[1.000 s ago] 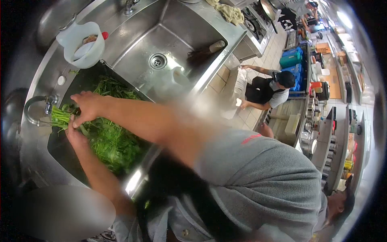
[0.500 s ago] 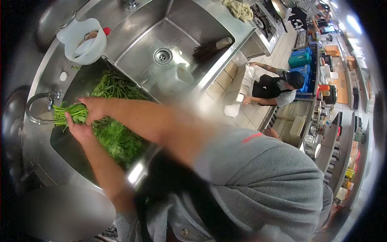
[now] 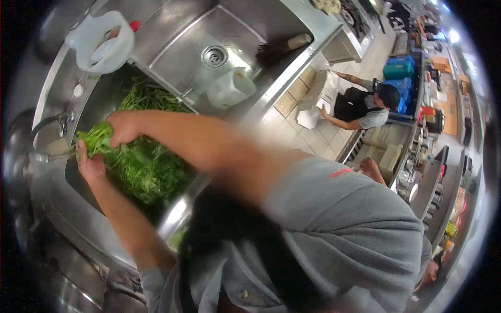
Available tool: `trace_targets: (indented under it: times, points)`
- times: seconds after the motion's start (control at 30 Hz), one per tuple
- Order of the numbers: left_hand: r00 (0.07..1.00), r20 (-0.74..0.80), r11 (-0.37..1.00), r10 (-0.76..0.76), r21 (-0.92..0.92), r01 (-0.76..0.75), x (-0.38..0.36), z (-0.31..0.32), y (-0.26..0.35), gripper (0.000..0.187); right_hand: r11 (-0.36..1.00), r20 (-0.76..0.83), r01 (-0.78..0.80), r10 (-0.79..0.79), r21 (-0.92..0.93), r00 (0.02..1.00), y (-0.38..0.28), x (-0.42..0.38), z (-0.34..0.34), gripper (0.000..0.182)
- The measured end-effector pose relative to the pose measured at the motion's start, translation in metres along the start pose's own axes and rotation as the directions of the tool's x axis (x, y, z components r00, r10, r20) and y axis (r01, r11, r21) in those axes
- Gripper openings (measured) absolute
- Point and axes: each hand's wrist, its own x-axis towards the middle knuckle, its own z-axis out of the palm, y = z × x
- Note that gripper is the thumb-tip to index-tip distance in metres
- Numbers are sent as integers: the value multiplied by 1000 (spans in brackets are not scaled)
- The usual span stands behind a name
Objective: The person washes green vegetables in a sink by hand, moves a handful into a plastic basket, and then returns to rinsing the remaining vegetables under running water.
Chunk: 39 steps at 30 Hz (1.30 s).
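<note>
A bunch of leafy green stems is held between my two hands over the left end of the sink basin, close to the curved metal faucet. My right hand is closed round the bunch from the upper side. From below, my left hand grips it, fingers up along the stems. Under my forearms and beside my hands, a large heap of loose greens fills the basin, with longer, thinner leaves at its upper part.
A white plastic container stands on the sink's rim. The second basin holds a translucent pitcher and a dark brush. Beyond the sink, a co-worker in a black cap holds a white box.
The bunch has turned and its stems have shifted off the faucet's mouth. My left hand has moved outward and a little down. The co-worker's white box has changed its tilt.
</note>
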Motion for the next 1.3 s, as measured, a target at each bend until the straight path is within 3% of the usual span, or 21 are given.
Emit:
trace_targets:
  times: [0.03, 0.07, 0.1, 0.13, 0.17, 0.2, 0.27, 0.3, 0.33, 0.37, 0.5, 0.6, 0.63, 0.67, 0.73, 0.87, 0.93, 1.07, 1.2, 1.23, 1.3]
  points:
    - [995, -103, 996, 11, 94, -2, -10, 13, 4, 51, 1000, -6, 10, -10, -5, 1000, 4, 4, 0, 60]
    - [1000, -6, 998, -31, 58, 31, -13, 17, 1, 55, 999, 53, -19, 21, -32, 998, 27, 52, 18, 58]
    - [987, -79, 988, -140, 55, 144, -10, 14, -7, 56, 1000, 30, 1, 0, -27, 1000, 10, 4, -5, 56]
    - [987, -125, 970, -101, 208, 126, -18, 23, -4, 56, 999, -69, -41, 41, 1, 997, 4, -14, -13, 54]
    - [991, -50, 952, -122, 277, 131, -20, 32, 6, 55, 999, 47, -29, 27, 39, 999, 14, -7, -17, 58]
    - [991, -83, 967, -104, 226, 120, -23, 38, 9, 55, 999, 0, -9, 9, -38, 1000, 9, -17, -22, 58]
    - [965, -244, 973, -95, 180, 142, -18, 29, 14, 55, 995, 19, 18, -20, 98, 1000, 32, -8, -14, 54]
    - [971, -228, 965, -72, 228, 126, -31, 42, 21, 54, 1000, 53, 15, -16, 14, 998, 28, -7, -19, 53]
    - [978, -202, 956, -56, 273, 111, -39, 59, 28, 54, 977, 73, -6, -10, 215, 997, 30, -6, -15, 48]
    - [980, -164, 946, -117, 283, 161, -45, 69, 33, 54, 980, 80, 9, -25, 198, 996, 22, -10, -20, 46]
    - [989, -16, 956, -149, 252, 149, -20, 17, 21, 60, 959, 136, -27, -12, 281, 991, 1, -25, -32, 49]
    - [983, -116, 966, -142, 202, 163, -34, 32, 27, 69, 976, 180, -62, 24, 206, 983, 4, -15, -35, 53]
    - [939, -284, 866, -195, 400, 300, -59, 73, 56, 73, 977, 193, -37, -5, 211, 981, 11, -9, -34, 54]
    - [982, -92, 917, -167, 352, 189, -37, 36, 25, 82, 976, 206, -11, -34, 217, 978, 14, -5, -34, 55]
    - [965, -148, 930, -214, 270, 248, -49, 40, 46, 84, 965, 268, 4, -77, 262, 960, -1, -15, -39, 56]
    - [980, -156, 969, -123, 193, 152, -59, 43, 52, 79, 963, 174, 5, -53, 270, 983, -12, -20, -42, 49]
    - [994, -106, 811, 28, 584, 39, -62, 57, 41, 63, 970, 167, 53, -95, 236, 981, -8, -12, -42, 51]
    - [962, -207, 875, -179, 413, 252, -68, 51, 69, 62, 983, 230, 78, -116, 168, 966, -21, -22, -59, 54]
    - [975, -198, 903, -97, 395, 170, -73, 70, 51, 52, 995, 218, 7, -28, 97, 975, -23, -22, -68, 61]
    - [987, -155, 832, 33, 551, 59, -73, 72, 47, 50, 998, 225, -20, 4, 67, 974, -20, -22, -68, 61]
    - [985, -170, 866, -34, 486, 114, -58, 45, 43, 51, 994, 240, -6, -20, 107, 971, -21, -28, -72, 61]
